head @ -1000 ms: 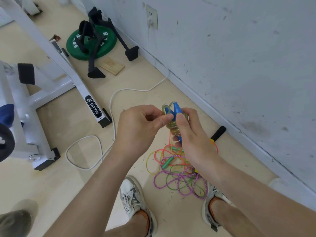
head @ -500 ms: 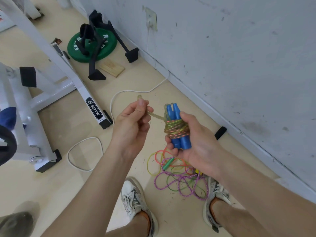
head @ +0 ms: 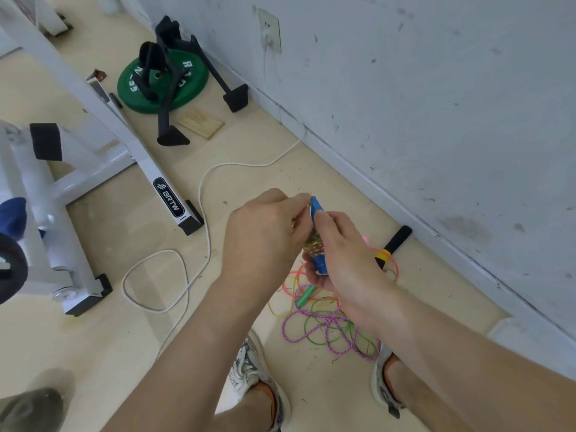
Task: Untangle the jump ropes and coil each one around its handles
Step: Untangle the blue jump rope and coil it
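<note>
The room is a small gym or workout room. A green weight plate (head: 187, 95) lies flat on the beige floor (head: 93, 353) near the wall, and a black metal stand (head: 170, 135) is set over it. Left of the plate runs the white steel frame (head: 146, 169) of an exercise machine, marked BRTW and tipped with black end caps. A wooden block (head: 201, 123) lies just beside the plate. Right of the plate, a socket (head: 269, 32) in the scuffed pale wall (head: 436, 120) feeds a white cable (head: 202, 188). Well nearer than the plate, coloured jump ropes (head: 324, 325) lie tangled on the floor.
</note>
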A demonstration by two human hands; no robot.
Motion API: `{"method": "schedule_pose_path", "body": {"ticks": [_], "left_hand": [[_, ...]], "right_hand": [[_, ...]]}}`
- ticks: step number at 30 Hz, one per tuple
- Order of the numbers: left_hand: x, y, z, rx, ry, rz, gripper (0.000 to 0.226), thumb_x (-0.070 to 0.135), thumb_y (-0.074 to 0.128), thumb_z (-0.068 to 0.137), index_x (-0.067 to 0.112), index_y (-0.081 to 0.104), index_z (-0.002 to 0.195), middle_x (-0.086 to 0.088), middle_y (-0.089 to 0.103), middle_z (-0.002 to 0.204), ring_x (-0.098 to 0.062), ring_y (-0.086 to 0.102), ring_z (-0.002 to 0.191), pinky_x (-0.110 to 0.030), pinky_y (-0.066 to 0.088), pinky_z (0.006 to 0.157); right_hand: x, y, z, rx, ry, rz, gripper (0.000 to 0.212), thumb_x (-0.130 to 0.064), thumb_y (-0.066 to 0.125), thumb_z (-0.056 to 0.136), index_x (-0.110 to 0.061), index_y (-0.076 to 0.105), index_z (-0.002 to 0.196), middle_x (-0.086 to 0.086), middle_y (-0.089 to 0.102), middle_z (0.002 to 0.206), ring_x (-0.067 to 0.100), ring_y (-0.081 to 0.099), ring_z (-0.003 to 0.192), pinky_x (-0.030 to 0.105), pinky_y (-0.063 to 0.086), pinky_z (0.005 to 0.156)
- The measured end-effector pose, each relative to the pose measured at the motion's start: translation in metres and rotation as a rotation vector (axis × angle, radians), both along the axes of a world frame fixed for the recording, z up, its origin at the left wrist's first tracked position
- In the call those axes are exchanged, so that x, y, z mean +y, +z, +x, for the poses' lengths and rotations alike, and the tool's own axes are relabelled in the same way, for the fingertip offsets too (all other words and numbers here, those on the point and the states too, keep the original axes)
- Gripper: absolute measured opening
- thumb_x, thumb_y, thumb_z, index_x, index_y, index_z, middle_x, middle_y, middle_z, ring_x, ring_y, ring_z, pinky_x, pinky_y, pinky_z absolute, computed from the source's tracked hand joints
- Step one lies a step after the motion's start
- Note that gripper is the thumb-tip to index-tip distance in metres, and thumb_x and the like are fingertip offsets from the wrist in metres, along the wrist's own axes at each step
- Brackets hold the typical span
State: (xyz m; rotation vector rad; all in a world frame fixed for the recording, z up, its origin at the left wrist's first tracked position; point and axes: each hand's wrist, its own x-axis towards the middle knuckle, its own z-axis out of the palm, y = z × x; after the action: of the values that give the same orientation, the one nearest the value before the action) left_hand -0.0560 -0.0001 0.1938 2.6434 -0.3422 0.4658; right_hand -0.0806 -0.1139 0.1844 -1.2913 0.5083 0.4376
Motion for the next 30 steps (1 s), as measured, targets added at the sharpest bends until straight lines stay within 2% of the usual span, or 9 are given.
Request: {"method": "schedule_pose_path", "body": {"ticks": [3, 8, 11, 13, 18, 21, 25, 28, 30], "left_hand": [[-0.002, -0.004, -0.001, -0.005, -0.020, 0.122, 0.024, 0.023, 0.050, 0.085, 0.015, 0.072, 0.087, -0.002, 0.056, 0.063, -0.025, 0.054, 0.051, -0.029, 0.040, 0.041], [-0.004, 0.001, -0.001, 0.051, -0.023, 0.287, 0.004, 0.011, 0.064, 0.078, 0.013, 0.066, 0.076, -0.001, 0.046, 0.058, -0.023, 0.046, 0.048, -0.023, 0.022, 0.044], [-0.005, 0.004, 0.000, 0.134, -0.005, 0.311, 0.015, 0.007, 0.070, 0.072, 0.012, 0.059, 0.064, 0.000, 0.041, 0.054, -0.023, 0.042, 0.044, -0.020, 0.010, 0.044], [-0.005, 0.004, 0.002, 0.175, 0.001, 0.341, 0.022, 0.003, 0.073, 0.068, 0.012, 0.055, 0.060, 0.000, 0.037, 0.053, -0.023, 0.040, 0.043, -0.017, 0.004, 0.046], [0.001, -0.001, 0.006, 0.215, 0.005, 0.364, 0.023, 0.010, 0.056, 0.085, 0.016, 0.043, 0.067, 0.000, 0.036, 0.060, -0.025, 0.043, 0.056, -0.030, 0.017, 0.047], [0.006, -0.002, 0.008, 0.309, 0.042, 0.182, 0.026, 0.018, 0.046, 0.089, 0.011, 0.046, 0.064, -0.003, 0.039, 0.057, -0.028, 0.046, 0.061, -0.033, 0.023, 0.051], [0.006, -0.007, 0.006, 0.324, 0.070, 0.015, 0.025, 0.020, 0.051, 0.082, 0.010, 0.050, 0.059, -0.010, 0.043, 0.055, -0.025, 0.039, 0.056, -0.032, 0.029, 0.049], [0.010, -0.009, 0.007, 0.392, 0.170, -0.283, 0.014, 0.023, 0.061, 0.084, 0.023, 0.073, 0.091, -0.002, 0.060, 0.058, -0.017, 0.050, 0.055, -0.029, 0.044, 0.057], [0.013, -0.011, 0.007, 0.434, 0.184, -0.410, 0.013, 0.025, 0.066, 0.086, 0.027, 0.069, 0.098, 0.005, 0.065, 0.062, -0.010, 0.056, 0.057, -0.026, 0.046, 0.060]], "right_hand": [[0.001, -0.003, 0.000, -0.005, -0.011, 0.009, 0.023, -0.043, 0.047, 0.099, -0.023, 0.054, 0.109, 0.007, 0.058, 0.083, 0.018, 0.052, 0.068, 0.031, 0.048, 0.063], [-0.001, -0.013, 0.001, -0.274, 0.118, -0.314, 0.013, -0.042, 0.038, 0.102, -0.035, 0.046, 0.108, -0.002, 0.060, 0.078, 0.022, 0.060, 0.064, 0.042, 0.054, 0.061], [-0.003, -0.020, 0.001, -0.409, 0.200, -0.515, 0.013, -0.043, 0.034, 0.102, -0.039, 0.043, 0.110, -0.001, 0.060, 0.087, 0.025, 0.064, 0.076, 0.050, 0.056, 0.066], [-0.005, -0.021, 0.000, -0.454, 0.233, -0.619, 0.018, -0.045, 0.033, 0.101, -0.038, 0.043, 0.114, -0.001, 0.056, 0.095, 0.024, 0.063, 0.081, 0.045, 0.055, 0.068], [-0.008, -0.017, 0.001, -0.464, 0.308, -0.682, 0.025, -0.043, 0.037, 0.101, -0.030, 0.047, 0.119, -0.010, 0.046, 0.098, 0.020, 0.062, 0.079, 0.041, 0.053, 0.070], [-0.008, -0.013, 0.002, -0.375, 0.333, -0.591, 0.021, -0.041, 0.040, 0.101, -0.025, 0.049, 0.113, -0.003, 0.052, 0.100, 0.023, 0.068, 0.073, 0.046, 0.058, 0.059], [-0.009, -0.007, 0.003, -0.248, 0.365, -0.461, 0.020, -0.036, 0.039, 0.102, -0.020, 0.047, 0.111, 0.006, 0.060, 0.096, 0.022, 0.071, 0.063, 0.038, 0.056, 0.042], [-0.009, -0.004, 0.004, -0.270, 0.380, -0.472, 0.021, -0.038, 0.041, 0.101, -0.020, 0.046, 0.111, 0.005, 0.059, 0.090, 0.026, 0.071, 0.066, 0.044, 0.057, 0.044], [-0.010, -0.003, 0.005, -0.313, 0.384, -0.512, 0.022, -0.039, 0.043, 0.100, -0.020, 0.045, 0.109, 0.007, 0.059, 0.086, 0.029, 0.071, 0.066, 0.050, 0.057, 0.048]]}}
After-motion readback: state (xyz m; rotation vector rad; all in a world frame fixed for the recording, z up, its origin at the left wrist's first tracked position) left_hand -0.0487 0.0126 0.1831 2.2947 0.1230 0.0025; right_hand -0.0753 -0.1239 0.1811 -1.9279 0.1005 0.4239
